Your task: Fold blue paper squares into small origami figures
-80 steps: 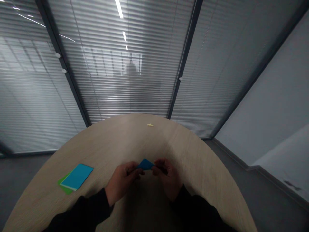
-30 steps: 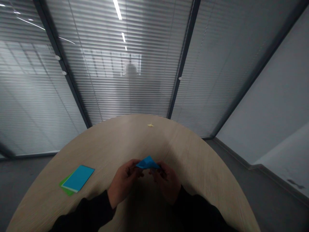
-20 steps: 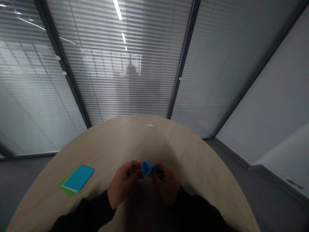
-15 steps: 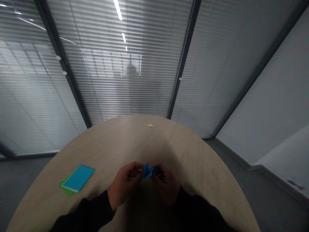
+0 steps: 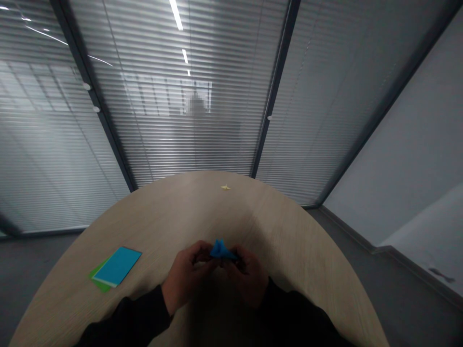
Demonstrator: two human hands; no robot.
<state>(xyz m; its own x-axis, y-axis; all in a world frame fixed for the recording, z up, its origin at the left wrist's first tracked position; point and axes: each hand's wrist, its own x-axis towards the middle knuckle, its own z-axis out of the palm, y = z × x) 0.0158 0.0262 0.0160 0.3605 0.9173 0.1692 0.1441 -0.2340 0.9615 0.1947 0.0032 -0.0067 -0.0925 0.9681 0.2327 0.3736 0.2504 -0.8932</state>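
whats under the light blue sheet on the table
A green sheet lies under the light blue sheet, showing only along its lower left edge. The rest of the green sheet is covered and cannot be seen.

The left hand (image 5: 186, 275) and the right hand (image 5: 246, 275) were over the near part of the curved table (image 5: 289, 241), with the folded paper (image 5: 221, 249) between them. To their left, two paper sheets (image 5: 117, 266) lay on the tabletop, one on top of the other. Far ahead, by the opposite edge, sat a small paper figure (image 5: 225, 187) (tiny from here). Behind the table stood a glass partition with blinds (image 5: 188, 144); to the right, the floor (image 5: 347, 250) ran along a wall (image 5: 398, 168).
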